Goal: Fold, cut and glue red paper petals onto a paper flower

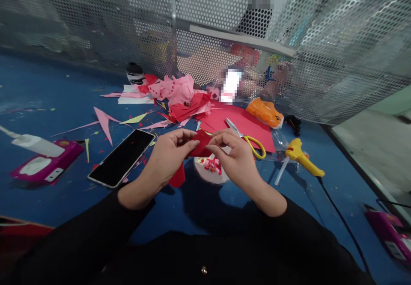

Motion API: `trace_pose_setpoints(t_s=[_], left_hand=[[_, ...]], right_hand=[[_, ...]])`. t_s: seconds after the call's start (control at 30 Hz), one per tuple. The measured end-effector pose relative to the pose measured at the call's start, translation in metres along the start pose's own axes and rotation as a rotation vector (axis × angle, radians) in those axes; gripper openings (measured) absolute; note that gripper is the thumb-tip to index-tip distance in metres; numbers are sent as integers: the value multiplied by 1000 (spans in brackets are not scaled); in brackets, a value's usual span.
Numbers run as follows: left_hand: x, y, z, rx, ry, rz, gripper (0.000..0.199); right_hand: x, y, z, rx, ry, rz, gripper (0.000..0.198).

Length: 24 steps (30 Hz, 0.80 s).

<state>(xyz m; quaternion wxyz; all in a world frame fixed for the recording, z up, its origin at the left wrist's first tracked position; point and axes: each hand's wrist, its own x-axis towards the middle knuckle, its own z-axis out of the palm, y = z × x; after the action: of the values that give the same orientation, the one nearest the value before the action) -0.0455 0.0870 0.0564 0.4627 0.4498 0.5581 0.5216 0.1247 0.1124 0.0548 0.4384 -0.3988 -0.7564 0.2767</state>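
Dark-screened phone (122,158) near purple power strip (57,161); perforated metal partition (212,13) behind.

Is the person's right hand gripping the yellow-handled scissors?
No, the right hand holds a red paper piece, while the scissors lie apart from it on the large red sheet.

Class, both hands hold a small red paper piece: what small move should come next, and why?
Probably press a crease into the red paper piece: the left hand and right hand pinch it from opposite sides, while the scissors lie unheld.

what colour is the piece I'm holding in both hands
The held piece is red, best seen in the head view.
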Motion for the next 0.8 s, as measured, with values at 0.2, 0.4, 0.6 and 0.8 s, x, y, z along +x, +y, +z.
trace_pose_setpoints(t_s=[0.2, 0.4, 0.6, 0.8], left_hand=[[-5, 4, 5, 70, 24, 43, 13], [-6, 2, 6, 89, -13, 110, 14], [-6, -2, 6, 63, -58, 101, 17], [-5, -7, 6, 76, -56, 108, 18]], right_hand=[[1, 2, 1, -8, 88, -1, 9], [0, 0, 5, 21, 133, 9, 11], [1, -1, 6, 32, 144, 5, 12], [0, 2, 8, 18, 158, -16, 14]])
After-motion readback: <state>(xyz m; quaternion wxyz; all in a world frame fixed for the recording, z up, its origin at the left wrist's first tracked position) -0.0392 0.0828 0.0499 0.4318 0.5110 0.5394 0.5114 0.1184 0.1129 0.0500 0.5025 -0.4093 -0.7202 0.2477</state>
